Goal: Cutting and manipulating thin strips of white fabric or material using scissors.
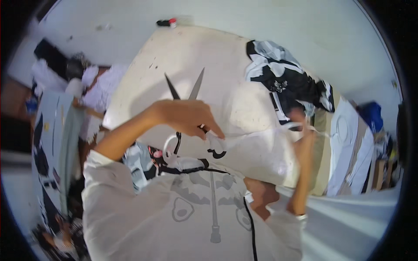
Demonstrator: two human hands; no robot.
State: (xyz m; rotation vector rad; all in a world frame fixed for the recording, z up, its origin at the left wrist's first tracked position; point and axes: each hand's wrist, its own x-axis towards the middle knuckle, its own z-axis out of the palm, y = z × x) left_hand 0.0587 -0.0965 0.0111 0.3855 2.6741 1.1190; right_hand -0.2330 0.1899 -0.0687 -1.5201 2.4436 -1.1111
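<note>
My left hand (185, 116) is over the table, fingers bent down and closed on a white fabric strip (215, 142). Under this hand lies a pair of scissors (197, 85), blades spread and pointing away from me. Its dark handles show below the hand; whether any finger touches them I cannot tell. From the left fingers the pale strip runs rightward to my right hand (301, 126), which is raised and smeared by motion. White material shows on both sides of the right fingers, which appear closed on it.
Black, white and grey garments (283, 71) are heaped at the table's (174, 52) far right. Patterned cloth (141, 163) lies near my left side. A small black and red item (166, 22) is beyond the far edge. Another table (58, 130) with fabric stands left; white cut pieces (344, 130) lie right.
</note>
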